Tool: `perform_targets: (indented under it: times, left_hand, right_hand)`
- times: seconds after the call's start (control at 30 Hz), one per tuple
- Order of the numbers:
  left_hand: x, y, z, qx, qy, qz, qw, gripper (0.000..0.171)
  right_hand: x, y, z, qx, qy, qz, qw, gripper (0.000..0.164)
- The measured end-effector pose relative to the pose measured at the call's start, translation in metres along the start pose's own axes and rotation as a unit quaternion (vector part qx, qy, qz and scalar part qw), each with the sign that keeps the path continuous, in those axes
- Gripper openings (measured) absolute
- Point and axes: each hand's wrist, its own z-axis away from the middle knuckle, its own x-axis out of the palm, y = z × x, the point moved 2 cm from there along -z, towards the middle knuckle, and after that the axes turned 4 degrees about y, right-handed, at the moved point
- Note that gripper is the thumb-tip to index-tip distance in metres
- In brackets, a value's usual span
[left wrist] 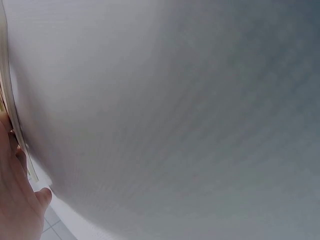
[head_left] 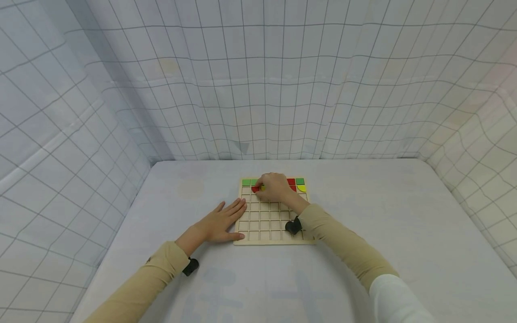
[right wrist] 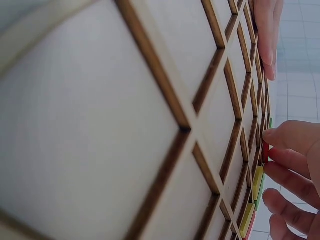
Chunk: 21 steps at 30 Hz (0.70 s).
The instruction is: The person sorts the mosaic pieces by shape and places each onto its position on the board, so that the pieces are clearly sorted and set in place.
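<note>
A wooden grid board (head_left: 264, 225) lies on the table, with coloured tiles along its far rows. My right hand (head_left: 274, 187) reaches over the board and pinches a red tile (head_left: 255, 189) in the second row, near the left side. Up close in the right wrist view, thumb and fingertips meet at the edges of the red tile (right wrist: 265, 151), low against the grid. My left hand (head_left: 220, 224) lies flat with fingers spread, its fingertips and thumb on the board's left edge. Part of the far rows is hidden behind my right hand.
Light green squares (head_left: 246, 182) fill the far left corner cells. At the far right are red tiles (head_left: 291, 182), a darker green square (head_left: 300, 181) and a yellow rounded tile (head_left: 301, 188). White gridded curtains (head_left: 262, 89) surround the white table (head_left: 375, 215).
</note>
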Motion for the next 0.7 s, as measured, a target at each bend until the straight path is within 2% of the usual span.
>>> perform_targets:
  times: [0.43, 0.57, 0.7]
  left_hand:
    - [0.001, 0.0, 0.001, 0.002, -0.004, 0.005, 1.0, 0.09]
    - [0.0, -0.002, -0.003, -0.002, -0.013, -0.003, 0.9999, 0.09]
    - [-0.006, -0.007, -0.004, -0.013, -0.009, -0.003, 0.9999, 0.091]
  right_hand:
    - [0.003, 0.001, 0.001, 0.023, 0.0, -0.016, 1.0, 0.02]
    - [-0.007, 0.01, 0.004, 0.019, 0.054, -0.009, 0.998, 0.019]
    - [-0.034, 0.025, 0.013, 0.012, 0.119, -0.012, 0.993, 0.023]
